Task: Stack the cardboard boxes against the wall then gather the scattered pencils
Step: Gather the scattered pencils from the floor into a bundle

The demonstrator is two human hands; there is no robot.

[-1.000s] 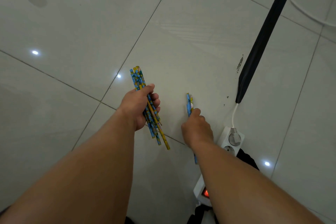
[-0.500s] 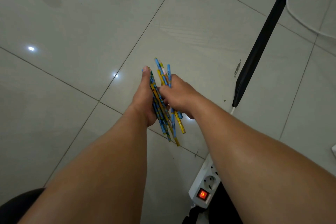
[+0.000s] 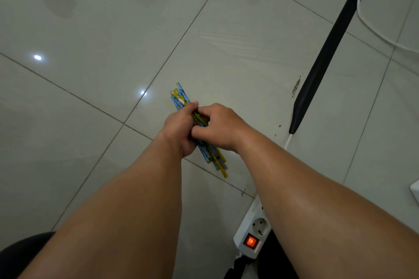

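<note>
A bundle of blue and yellow pencils (image 3: 181, 97) is held above the pale tiled floor, near the middle of the head view. My left hand (image 3: 179, 129) is wrapped around the bundle from the left. From the right, my right hand (image 3: 218, 127) presses against the same bundle, fingers curled on it. Pencil ends stick out beyond the hands at the top and at the lower right (image 3: 218, 161). No cardboard boxes are in view.
A white power strip (image 3: 254, 231) with a lit red switch lies on the floor at the lower right. A long black strip (image 3: 324, 52) with a white cable (image 3: 371, 27) runs diagonally along the right side. A dark object (image 3: 15, 253) sits at the bottom left corner.
My right hand picked up pencils from the floor and brought them to the bundle in my left hand. Both hands now close together around one tidier bundle.
</note>
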